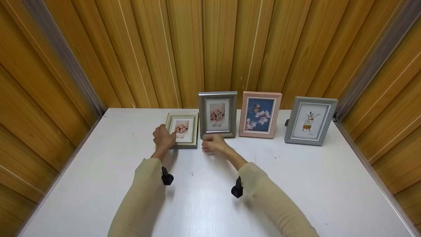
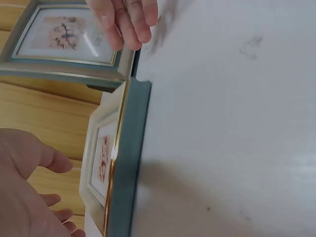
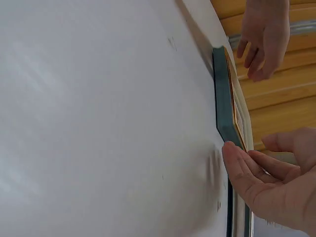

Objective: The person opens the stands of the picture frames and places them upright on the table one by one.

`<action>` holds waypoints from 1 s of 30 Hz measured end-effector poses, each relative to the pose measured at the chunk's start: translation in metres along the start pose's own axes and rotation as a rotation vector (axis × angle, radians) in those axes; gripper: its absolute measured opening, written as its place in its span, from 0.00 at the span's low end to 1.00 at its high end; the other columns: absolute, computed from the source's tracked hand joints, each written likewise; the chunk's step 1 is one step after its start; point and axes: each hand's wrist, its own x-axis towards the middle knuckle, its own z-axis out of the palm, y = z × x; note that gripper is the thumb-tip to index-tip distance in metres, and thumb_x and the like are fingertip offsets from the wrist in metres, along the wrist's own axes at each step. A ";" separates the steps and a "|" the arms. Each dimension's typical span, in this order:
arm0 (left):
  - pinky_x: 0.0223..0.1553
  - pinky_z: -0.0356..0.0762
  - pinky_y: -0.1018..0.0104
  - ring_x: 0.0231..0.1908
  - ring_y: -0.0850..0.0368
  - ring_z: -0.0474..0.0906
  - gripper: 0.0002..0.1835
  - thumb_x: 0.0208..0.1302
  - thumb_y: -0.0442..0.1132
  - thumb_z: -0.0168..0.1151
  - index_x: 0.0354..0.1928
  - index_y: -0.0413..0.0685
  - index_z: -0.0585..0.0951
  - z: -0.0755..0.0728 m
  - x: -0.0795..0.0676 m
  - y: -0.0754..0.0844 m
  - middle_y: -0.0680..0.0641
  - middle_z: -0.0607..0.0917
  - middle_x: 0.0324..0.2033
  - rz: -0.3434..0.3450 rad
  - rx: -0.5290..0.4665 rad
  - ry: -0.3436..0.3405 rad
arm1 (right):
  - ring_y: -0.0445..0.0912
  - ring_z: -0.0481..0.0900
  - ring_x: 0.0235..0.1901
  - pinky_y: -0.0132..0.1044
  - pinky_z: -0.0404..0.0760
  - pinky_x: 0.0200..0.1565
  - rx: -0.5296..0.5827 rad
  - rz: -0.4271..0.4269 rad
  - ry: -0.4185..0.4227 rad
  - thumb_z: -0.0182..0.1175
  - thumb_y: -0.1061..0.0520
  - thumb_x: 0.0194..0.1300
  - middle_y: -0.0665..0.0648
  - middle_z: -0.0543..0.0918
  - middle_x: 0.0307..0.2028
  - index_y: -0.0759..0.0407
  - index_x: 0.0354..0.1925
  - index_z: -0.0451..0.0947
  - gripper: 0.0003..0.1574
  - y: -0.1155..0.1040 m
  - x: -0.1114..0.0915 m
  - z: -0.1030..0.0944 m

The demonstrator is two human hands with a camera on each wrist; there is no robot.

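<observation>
A champagne-coloured picture frame [image 1: 183, 131] lies face up on the white table, its thick blue-green side [image 2: 131, 158] showing in the left wrist view. Over its left edge is my left hand [image 1: 164, 136], thumb spread from loosely bent fingers and gripping nothing. My right hand [image 1: 214, 144] is in front of the standing silver-grey picture frame [image 1: 217, 113], close to the lying frame's right corner. Its fingers are relaxed with nothing between them; in the right wrist view the fingertips [image 3: 230, 148] overlap that corner, and I cannot tell whether they touch.
To the right stand a pink picture frame [image 1: 260, 115] with a flower picture and a grey picture frame [image 1: 310, 121] with a plant drawing, turned slightly. Yellow wood-look panels [image 1: 217, 42] rise behind the white table [image 1: 204, 197] and on both sides.
</observation>
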 end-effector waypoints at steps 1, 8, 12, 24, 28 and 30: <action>0.73 0.59 0.37 0.74 0.32 0.57 0.35 0.70 0.38 0.57 0.74 0.28 0.61 -0.002 0.000 -0.006 0.28 0.66 0.71 -0.021 0.001 -0.022 | 0.61 0.87 0.51 0.44 0.87 0.53 -0.001 -0.009 -0.015 0.55 0.65 0.72 0.76 0.83 0.53 0.79 0.62 0.73 0.25 0.000 0.000 0.008; 0.79 0.50 0.44 0.78 0.31 0.50 0.42 0.67 0.36 0.50 0.77 0.24 0.47 -0.003 -0.004 -0.026 0.25 0.54 0.76 -0.096 -0.090 -0.198 | 0.59 0.82 0.59 0.42 0.84 0.57 -0.076 -0.008 -0.011 0.56 0.63 0.71 0.72 0.79 0.59 0.78 0.66 0.69 0.30 0.000 0.003 0.035; 0.78 0.51 0.42 0.77 0.31 0.51 0.43 0.65 0.37 0.48 0.77 0.25 0.46 -0.006 -0.002 -0.029 0.24 0.54 0.76 -0.129 -0.123 -0.266 | 0.57 0.84 0.54 0.38 0.86 0.52 -0.173 -0.007 0.011 0.56 0.62 0.71 0.69 0.83 0.54 0.76 0.61 0.75 0.25 -0.003 0.007 0.041; 0.70 0.66 0.54 0.66 0.41 0.67 0.36 0.71 0.37 0.35 0.78 0.27 0.47 -0.034 -0.011 -0.031 0.28 0.57 0.76 -0.234 -0.189 -0.332 | 0.59 0.78 0.61 0.43 0.82 0.60 -0.092 0.055 0.022 0.56 0.60 0.72 0.72 0.76 0.62 0.78 0.65 0.68 0.30 -0.009 0.004 0.034; 0.50 0.73 0.63 0.48 0.51 0.71 0.39 0.66 0.32 0.41 0.78 0.28 0.45 -0.041 -0.008 -0.040 0.31 0.73 0.62 -0.268 -0.254 -0.384 | 0.60 0.78 0.60 0.44 0.81 0.60 -0.084 0.032 0.030 0.56 0.59 0.72 0.72 0.77 0.60 0.78 0.62 0.70 0.27 -0.010 0.001 0.032; 0.39 0.70 0.66 0.33 0.57 0.68 0.41 0.64 0.29 0.45 0.78 0.27 0.44 -0.043 -0.008 -0.043 0.40 0.78 0.42 -0.257 -0.296 -0.414 | 0.61 0.77 0.62 0.47 0.80 0.63 -0.050 0.029 0.022 0.56 0.60 0.72 0.73 0.76 0.60 0.78 0.62 0.70 0.27 -0.010 0.000 0.030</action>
